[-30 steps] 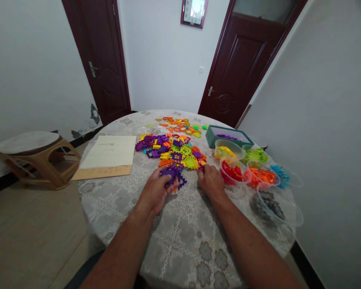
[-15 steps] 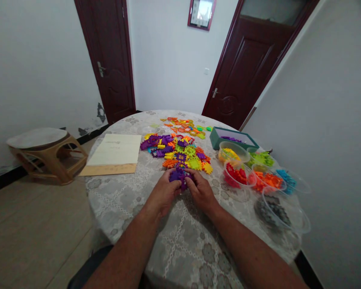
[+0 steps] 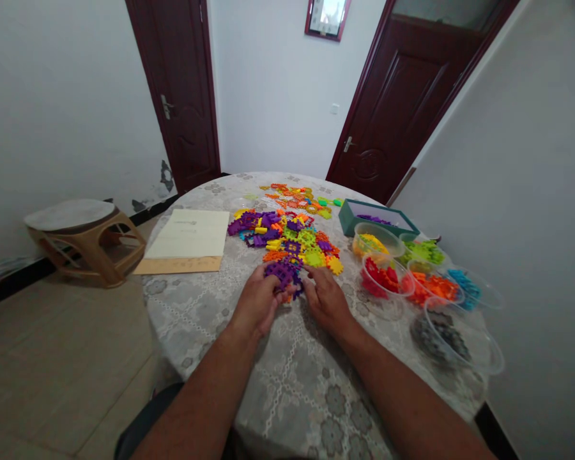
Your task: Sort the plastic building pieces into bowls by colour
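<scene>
Worktop (image 3: 294, 390) is round: far edge is well ahead of my fingers, L edge curves past my L forearm, R edge runs just outside the tubs. Room to move: a stretch of cloth btwn my forearms, back toward me; more cloth L of my fingers up to the pale paper (image 3: 191, 233), & a strip on the R before the tubs (image 3: 483, 338). Ahead it's tight, heap (image 3: 312, 257) sits right past my fingertips.

Cloth's grey-white, floral/lacy pattern. Heap = toothed, gear-like pcs, look plastic: purple, yellow, lime, orange. Small flat orange/yellow bits (image 3: 297, 202) beyond it. Tubs R of my fingers are clear, round, w/ pcs sorted by colour: yellow, red, lime, orange, blue, grey. Green open box (image 3: 347, 223) ahead-R has purple pcs inside. Paper lies on a brown sheet (image 3: 179, 265).

My L fingers (image 3: 282, 296) are closed on some purple toothed pcs (image 3: 280, 273), thumb on top, others curled round below, at the near side of the heap; a bit of orange shows underneath. My R fingers (image 3: 312, 292) are part-bent, index pointing at the R side of those pcs, v. close; can't tell if they touch or pinch anything.
</scene>
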The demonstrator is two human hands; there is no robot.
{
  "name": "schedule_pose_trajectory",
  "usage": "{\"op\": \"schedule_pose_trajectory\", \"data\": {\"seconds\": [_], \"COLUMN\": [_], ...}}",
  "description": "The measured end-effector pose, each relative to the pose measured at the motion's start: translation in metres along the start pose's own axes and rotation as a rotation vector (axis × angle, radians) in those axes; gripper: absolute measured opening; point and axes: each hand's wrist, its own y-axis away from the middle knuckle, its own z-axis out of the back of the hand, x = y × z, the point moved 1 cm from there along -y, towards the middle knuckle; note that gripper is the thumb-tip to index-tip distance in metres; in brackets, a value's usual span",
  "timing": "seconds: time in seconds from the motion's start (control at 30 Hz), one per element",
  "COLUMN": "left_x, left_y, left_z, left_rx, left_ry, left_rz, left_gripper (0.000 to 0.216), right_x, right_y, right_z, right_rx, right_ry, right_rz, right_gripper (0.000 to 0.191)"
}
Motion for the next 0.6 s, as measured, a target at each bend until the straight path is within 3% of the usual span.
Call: {"op": "schedule_pose_trajectory", "data": {"seconds": [0.13,0.27,0.4,0.6], "left_x": [-0.017,-0.022,-0.019,-0.007], "left_y": [-0.009,-0.013,-0.011,-0.009], "left_z": [0.014,0.019,0.015,0.009], "left_rx": [-0.084,-0.132,-0.157,-0.062], "left_ry": [0.086,0.147,0.162,0.129], "left_rz": [-0.079,-0.09,-0.074,0.014], "left_gripper": [0.042,0.04,0.035,0.035], "right_x": [-0.001,0.001,-0.006,-0.006], "right_y": [-0.001,-0.002,-0.004,-0.004], "right_z": [-0.004,-0.004,-0.001,-0.002], "right_rx": [0.126,0.171,0.115,-0.028], "right_ry": [0.236,0.243,-0.027,-0.608], "right_rz": [-0.07,-0.11,-0.191,-0.279], "right_gripper": [0.032,0.024,0.019,0.028]}}
